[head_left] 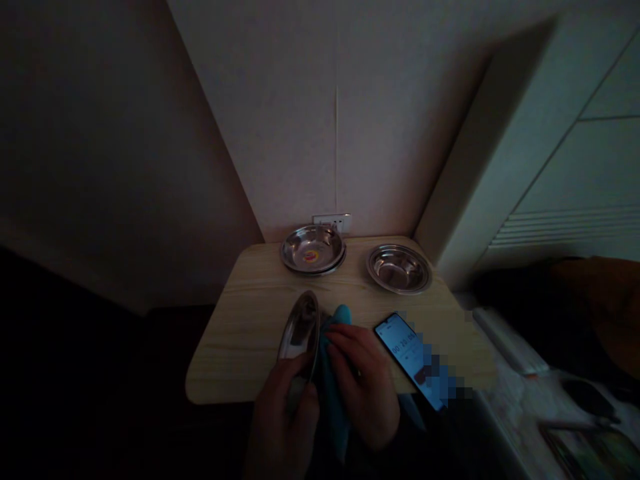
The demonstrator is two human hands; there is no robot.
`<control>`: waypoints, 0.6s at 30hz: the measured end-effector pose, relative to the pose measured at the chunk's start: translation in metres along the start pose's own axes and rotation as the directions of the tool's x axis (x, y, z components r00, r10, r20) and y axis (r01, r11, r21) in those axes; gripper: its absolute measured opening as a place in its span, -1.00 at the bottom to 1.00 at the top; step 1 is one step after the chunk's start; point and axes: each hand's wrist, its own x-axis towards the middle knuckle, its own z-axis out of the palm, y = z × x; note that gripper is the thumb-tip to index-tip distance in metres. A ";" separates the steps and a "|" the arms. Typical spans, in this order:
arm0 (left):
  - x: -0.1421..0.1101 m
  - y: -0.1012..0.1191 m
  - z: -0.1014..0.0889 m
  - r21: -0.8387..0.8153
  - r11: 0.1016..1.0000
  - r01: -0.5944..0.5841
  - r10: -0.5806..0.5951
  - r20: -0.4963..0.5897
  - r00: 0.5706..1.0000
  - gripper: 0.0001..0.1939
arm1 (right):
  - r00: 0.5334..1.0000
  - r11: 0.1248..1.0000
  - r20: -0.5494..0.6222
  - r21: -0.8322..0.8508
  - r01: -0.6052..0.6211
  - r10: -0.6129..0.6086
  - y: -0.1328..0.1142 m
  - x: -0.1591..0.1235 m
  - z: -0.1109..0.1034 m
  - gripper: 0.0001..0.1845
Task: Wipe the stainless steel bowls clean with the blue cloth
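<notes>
Steel dish, clamped in left hand; blue cloth, gripped by right hand alongside; likely wiping, next stroke needing steadiness.

Head camera: head-worn, looking forward and down
Wall: ahead, farther off, upper centre of the frame
Wood-grain bench: seen from above, close, lower centre
Left hand and right hand: nearest, bottom centre
</notes>
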 end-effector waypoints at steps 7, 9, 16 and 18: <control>0.002 0.004 -0.004 0.094 0.988 -0.120 0.130 -0.104 0.986 -0.75 | 0.982 0.982 0.070 -0.050 0.181 -0.177 -0.018 -0.014 0.001 -0.76; 0.002 0.005 -0.008 0.099 0.983 -0.152 0.162 -0.097 0.982 -0.73 | 0.984 0.980 0.047 -0.088 0.176 -0.172 -0.019 -0.007 0.000 -0.77; 0.001 0.008 -0.012 0.108 0.991 -0.080 0.098 -0.172 0.980 -0.72 | 0.989 0.981 0.052 -0.137 0.141 -0.135 -0.033 0.014 -0.002 -0.81; 0.002 0.008 -0.014 0.088 0.995 -0.055 0.070 -0.172 0.983 -0.71 | 0.971 0.959 0.070 -0.158 0.236 -0.228 -0.039 0.012 -0.002 -0.83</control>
